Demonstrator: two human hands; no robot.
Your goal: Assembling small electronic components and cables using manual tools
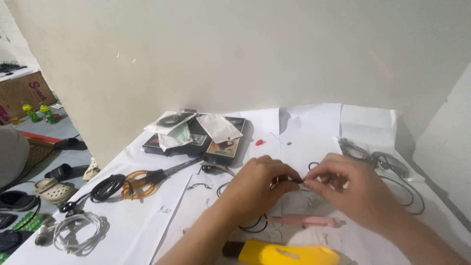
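Fingertips of both hands meet over the middle of the table [147, 230], pinching a small dark part joined to a thin black cable [255, 226]. The part itself is almost wholly covered by the fingers, so its shape cannot be made out. The left hand [257, 184] closes on it from one side, the right hand [351, 189] from the other, both narrowed to a pinch. The cable loops out beneath the left wrist and runs under the hands.

Below the hands lies a pink tool [306, 221], partly hidden by the right forearm, and a yellow tool [287, 253] is cut off by the bottom edge. To the right, a tangle of black wires [387, 169] sits half inside a clear bag, hard to tell apart.

White paper sheets cover the table. On its left part lie scissors [147, 179] with orange handles, a coiled black cord [105, 187] and a white cord bundle [78, 230]. A stack of dark boxes [206, 140] with white packets stands against the plain white wall [245, 49]. Beyond the table's left edge, sandals [51, 189] rest on the floor.
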